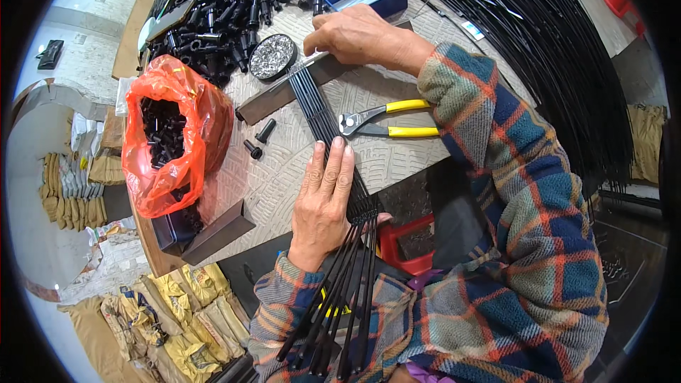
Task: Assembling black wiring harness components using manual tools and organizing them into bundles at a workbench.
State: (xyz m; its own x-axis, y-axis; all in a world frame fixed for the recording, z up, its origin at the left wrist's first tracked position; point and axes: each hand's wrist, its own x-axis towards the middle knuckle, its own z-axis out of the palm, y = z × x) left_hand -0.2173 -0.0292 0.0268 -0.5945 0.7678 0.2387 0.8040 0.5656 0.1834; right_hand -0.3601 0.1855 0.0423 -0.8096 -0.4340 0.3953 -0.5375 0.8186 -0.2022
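Yellow-handled pliers (pixel 411 132) lay toward two o'clock, a red bag (pixel 215 120) toward nine. The black rods (pixel 309 101) ran from eleven o'clock to six. The left hand (pixel 321 206) held them, fingers straight above, thumb beneath; the right hand (pixel 352 34) curled, fingertips partly hidden, its grip I could not tell.

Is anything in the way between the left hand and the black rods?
Nothing I can see. The left hand is right on the black rods, and the pliers lie off to their right.
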